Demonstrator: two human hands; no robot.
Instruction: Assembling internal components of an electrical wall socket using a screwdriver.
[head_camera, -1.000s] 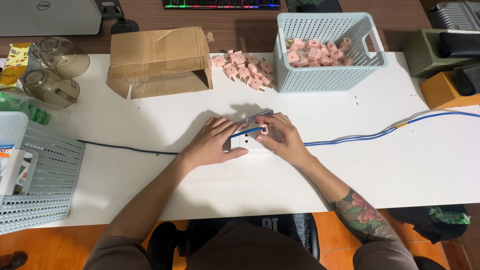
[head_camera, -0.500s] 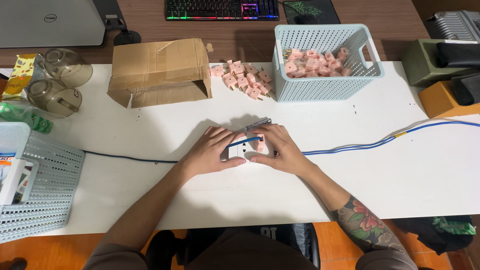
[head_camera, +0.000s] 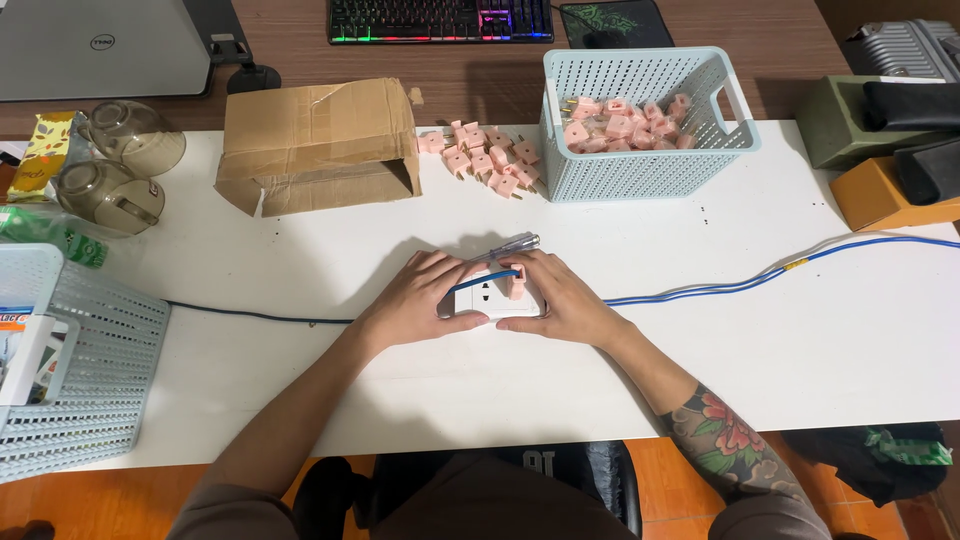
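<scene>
My left hand (head_camera: 418, 298) and my right hand (head_camera: 560, 297) both clasp a white wall socket (head_camera: 482, 297) lying on the white table (head_camera: 300, 400). A small pink plug (head_camera: 517, 285) sits pressed against the socket under my right fingers. A blue cable (head_camera: 760, 282) runs from the socket off to the right, and a dark cable (head_camera: 250, 315) leads left. A screwdriver with a clear handle (head_camera: 510, 245) lies just behind my fingers.
A pile of pink plugs (head_camera: 485, 160) lies beside a light blue basket (head_camera: 650, 170) holding more of them. A brown cardboard box (head_camera: 315, 140) lies on its side at back left. Glass bowls (head_camera: 115, 165) and another basket (head_camera: 80, 370) stand at left.
Both hands stay on the socket. The view has shifted slightly, and the fingers have closed in a little tighter around the socket.
</scene>
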